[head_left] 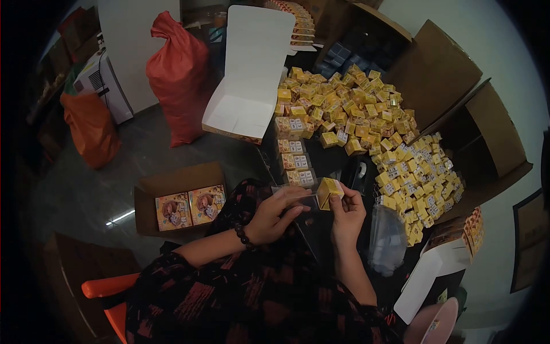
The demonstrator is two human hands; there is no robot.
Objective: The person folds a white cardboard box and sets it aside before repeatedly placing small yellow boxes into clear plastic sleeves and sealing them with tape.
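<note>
Between thumb and fingers, my right hand [349, 217] grips a small yellow box [329, 192] above the table's near edge. My left hand [275, 215], a dark bead bracelet at its wrist, pinches a clear plastic sleeve [308, 200] whose end faces the yellow box. Just beyond my hands stands a row of small boxes in clear wrap [298, 162], several deep. Loose yellow boxes [349, 106] lie heaped across the far side of the table. A second pile [421, 183], yellow and white, spreads to the right. A black object [359, 172] lies close behind my right hand.
An unfolded white display box [249, 86] stands at the table's left corner. Clear plastic sheets [387, 243] lie right of my right arm. Open cardboard cartons [484, 132] border the right side. On the floor are a carton of printed boxes [180, 172] and a red sack [177, 80].
</note>
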